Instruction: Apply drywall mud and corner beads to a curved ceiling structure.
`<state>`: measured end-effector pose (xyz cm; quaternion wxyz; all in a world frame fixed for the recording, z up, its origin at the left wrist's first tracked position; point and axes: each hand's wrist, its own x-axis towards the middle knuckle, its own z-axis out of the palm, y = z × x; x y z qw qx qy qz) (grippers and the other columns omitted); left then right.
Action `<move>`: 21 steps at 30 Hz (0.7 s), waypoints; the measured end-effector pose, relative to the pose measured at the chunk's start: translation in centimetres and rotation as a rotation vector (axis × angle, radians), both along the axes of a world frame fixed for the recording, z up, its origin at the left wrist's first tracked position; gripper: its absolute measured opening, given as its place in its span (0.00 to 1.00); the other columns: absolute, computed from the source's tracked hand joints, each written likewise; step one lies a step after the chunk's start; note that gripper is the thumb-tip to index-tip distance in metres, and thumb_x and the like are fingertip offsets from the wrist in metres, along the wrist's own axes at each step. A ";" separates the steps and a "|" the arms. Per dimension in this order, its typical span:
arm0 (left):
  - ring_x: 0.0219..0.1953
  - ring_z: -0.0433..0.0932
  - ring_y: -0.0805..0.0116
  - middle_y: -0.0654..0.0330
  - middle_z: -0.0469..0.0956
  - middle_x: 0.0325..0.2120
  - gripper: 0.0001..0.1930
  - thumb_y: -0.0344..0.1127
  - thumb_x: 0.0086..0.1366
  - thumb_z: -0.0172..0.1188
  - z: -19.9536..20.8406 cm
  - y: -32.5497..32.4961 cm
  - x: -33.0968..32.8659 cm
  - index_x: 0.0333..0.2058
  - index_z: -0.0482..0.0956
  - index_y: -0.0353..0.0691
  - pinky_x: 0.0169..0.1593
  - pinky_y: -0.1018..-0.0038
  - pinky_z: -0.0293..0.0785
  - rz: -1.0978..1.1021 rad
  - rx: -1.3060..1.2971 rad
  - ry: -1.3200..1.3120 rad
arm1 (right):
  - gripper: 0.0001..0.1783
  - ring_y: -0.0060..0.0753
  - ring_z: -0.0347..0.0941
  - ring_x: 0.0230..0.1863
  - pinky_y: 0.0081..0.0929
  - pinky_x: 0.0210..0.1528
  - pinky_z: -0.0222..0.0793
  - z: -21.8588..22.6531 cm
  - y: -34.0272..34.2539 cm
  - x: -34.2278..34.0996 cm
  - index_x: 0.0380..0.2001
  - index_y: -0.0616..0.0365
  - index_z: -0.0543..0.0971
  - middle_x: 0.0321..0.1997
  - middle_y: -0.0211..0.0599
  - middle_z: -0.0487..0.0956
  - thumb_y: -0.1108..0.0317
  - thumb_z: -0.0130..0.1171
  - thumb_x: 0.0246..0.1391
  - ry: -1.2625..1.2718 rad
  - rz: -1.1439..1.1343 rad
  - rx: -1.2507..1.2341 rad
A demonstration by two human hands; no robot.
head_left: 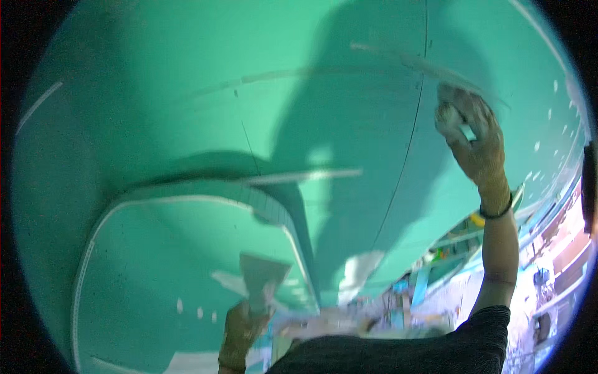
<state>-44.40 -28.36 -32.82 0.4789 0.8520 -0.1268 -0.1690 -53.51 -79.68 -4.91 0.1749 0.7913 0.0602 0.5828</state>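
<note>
My right hand [474, 134] is raised against the green board [205, 106], its fingers closed round a broad scraper [458, 80]. The scraper's thin blade is blurred and lies along the board beside a dark vertical joint line. Lower down, my left hand [244, 327] grips a putty knife [264, 274] by its handle, mostly covered by the fingers. Its flat grey blade widens upward, in front of a lower rounded green panel [168, 249] with a pale edge strip. A faint pale smear [274, 76] runs across the board to the left of the scraper.
A whitish streak [311, 176] crosses the board above the rounded panel. Pale spots dot the board at right [537, 146] and the panel at lower left [180, 305]. A cluttered floor area [398, 311] shows below, blurred, with a bright region behind my right arm.
</note>
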 end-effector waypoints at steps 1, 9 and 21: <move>0.25 0.81 0.63 0.55 0.82 0.25 0.24 0.54 0.61 0.69 6.7 -4.0 -0.5 0.40 0.81 0.36 0.33 0.66 0.77 -0.074 0.139 -0.054 | 0.25 0.51 0.77 0.58 0.44 0.59 0.75 -3.6 1.7 -1.0 0.54 0.59 0.79 0.58 0.43 0.80 0.68 0.70 0.51 0.066 -0.008 0.036; 0.31 0.82 0.67 0.55 0.82 0.29 0.19 0.46 0.62 0.68 10.2 -13.6 2.7 0.42 0.79 0.35 0.37 0.67 0.78 -0.362 0.037 0.010 | 0.23 0.44 0.81 0.51 0.39 0.53 0.77 -18.9 10.5 -7.6 0.51 0.56 0.80 0.53 0.41 0.83 0.69 0.72 0.49 0.638 0.149 0.694; 0.28 0.82 0.46 0.45 0.80 0.28 0.14 0.36 0.62 0.66 9.4 -15.7 2.1 0.39 0.75 0.31 0.33 0.59 0.79 -0.557 0.005 -0.669 | 0.21 0.49 0.81 0.48 0.44 0.52 0.76 -21.4 18.8 -6.5 0.49 0.55 0.80 0.51 0.41 0.82 0.61 0.68 0.53 0.593 0.279 0.764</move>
